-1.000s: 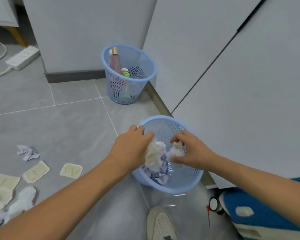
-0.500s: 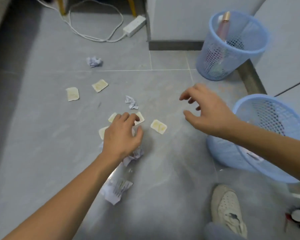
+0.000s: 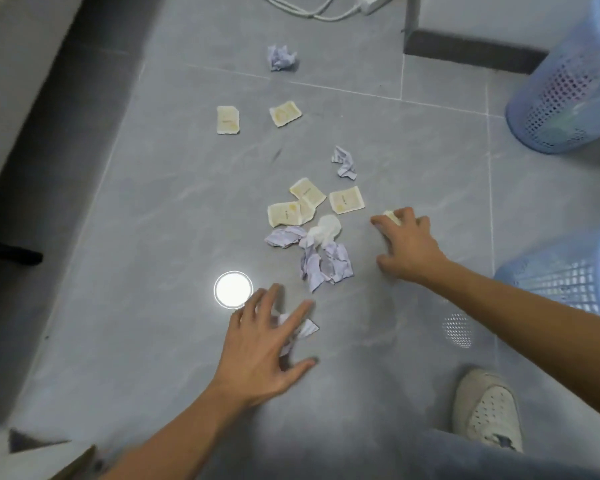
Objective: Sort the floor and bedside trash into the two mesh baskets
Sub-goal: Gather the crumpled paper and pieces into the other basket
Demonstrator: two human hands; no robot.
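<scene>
Trash lies scattered on the grey tile floor: yellow packets point(image 3: 346, 199) point(image 3: 286, 213) point(image 3: 227, 119), crumpled lilac papers point(image 3: 328, 265) point(image 3: 280, 57) and a white tissue point(image 3: 326, 230). My left hand point(image 3: 267, 344) hovers with fingers spread over a crumpled paper point(image 3: 305, 330), which it partly hides. My right hand point(image 3: 407, 242) lies low on the floor, fingers apart, its fingertips on a small yellow packet point(image 3: 391, 216). Two blue mesh baskets stand at the right edge: the far basket point(image 3: 565, 98) and the near basket point(image 3: 565, 282).
A white cable point(image 3: 319, 10) runs along the top. A dark plinth point(image 3: 471, 51) borders the white cabinet at upper right. A dark strip point(image 3: 66, 109) edges the floor on the left. My white shoe point(image 3: 485, 407) is at lower right. A lamp reflection point(image 3: 233, 289) shines on the tile.
My hands left the near basket and came down to the floor trash. The left hand moved off the pile to a nearer paper; the right dropped onto a yellow packet.
</scene>
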